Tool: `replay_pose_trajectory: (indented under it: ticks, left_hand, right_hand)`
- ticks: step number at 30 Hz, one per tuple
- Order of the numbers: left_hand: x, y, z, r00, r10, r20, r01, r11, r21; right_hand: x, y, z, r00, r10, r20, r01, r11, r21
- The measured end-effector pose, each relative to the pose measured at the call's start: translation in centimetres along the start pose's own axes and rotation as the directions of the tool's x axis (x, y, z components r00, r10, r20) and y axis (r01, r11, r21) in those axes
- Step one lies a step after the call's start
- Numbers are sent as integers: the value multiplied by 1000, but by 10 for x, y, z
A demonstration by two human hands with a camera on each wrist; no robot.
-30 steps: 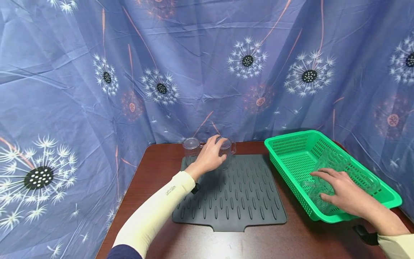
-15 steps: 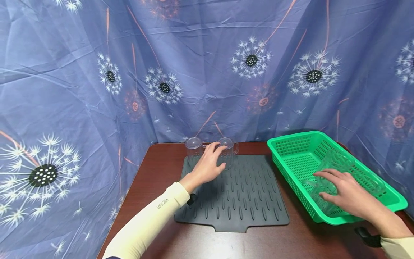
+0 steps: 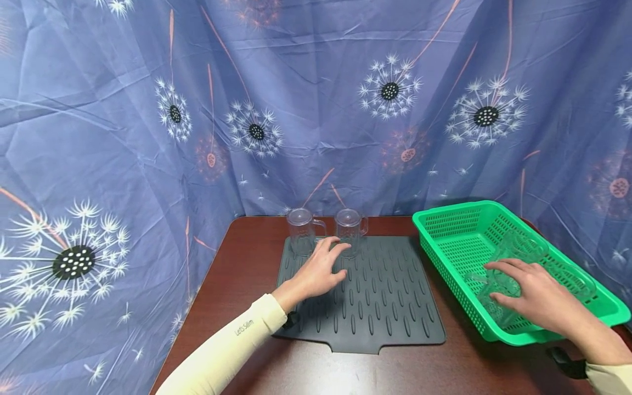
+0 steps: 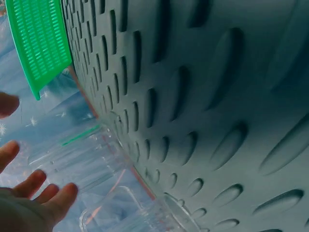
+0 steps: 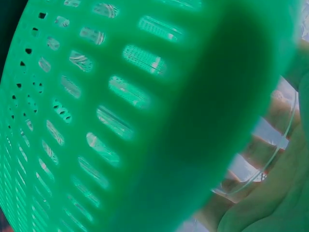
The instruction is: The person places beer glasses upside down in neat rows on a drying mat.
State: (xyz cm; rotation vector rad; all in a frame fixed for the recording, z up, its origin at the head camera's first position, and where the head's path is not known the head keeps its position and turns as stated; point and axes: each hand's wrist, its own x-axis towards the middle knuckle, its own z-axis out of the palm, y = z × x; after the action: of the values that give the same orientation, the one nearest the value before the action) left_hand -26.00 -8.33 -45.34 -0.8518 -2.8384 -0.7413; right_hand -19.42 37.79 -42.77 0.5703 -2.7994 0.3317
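Left hand (image 3: 318, 270) found over the back part of the grey drying mat (image 3: 380, 318), fingers loosely spread, nothing held; fingertips just short of the right-hand clear mug (image 3: 349, 231), which stood upright at the mat's rear edge beside a second clear mug (image 3: 301, 230), the two apart. Right hand (image 3: 530, 296) found inside the green basket (image 3: 446, 253), fingers curved over a clear glass piece (image 3: 494, 296) lying there; contact evident in the right wrist view, but closure of the grip not confirmed. Further clear glassware (image 3: 520, 246) noted deeper in the basket. Recommended for the lift, as a judgement: secure full wrap round the glass before raising, clear the basket rim without knocking, avoid dragging against neighbouring pieces, and set down upright on open mat well apart from the two standing mugs.
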Motion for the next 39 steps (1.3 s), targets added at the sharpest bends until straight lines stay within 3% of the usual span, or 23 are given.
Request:
replay_pose_trajectory:
  ticks: [5,15,26,39]
  left_hand:
    - [-7,-3,7,995,5,102,-11,998,58]
    - [-20,-13,12,963,-58,262,33,995,98]
    - [-28,-25,17,936,-106,336,64,989,134]
    - [-30,-28,22,933,-130,336,62,977,206]
  right_hand:
    - [0,1,0,1000,-3,-9,3,1000,3]
    - [1,2,0,1000,8,0,-8,1000,18]
    - [2,1,-1,1000,22,19,-23,999,36]
    - [6,1,-2,998,9,-68,-6,999,45]
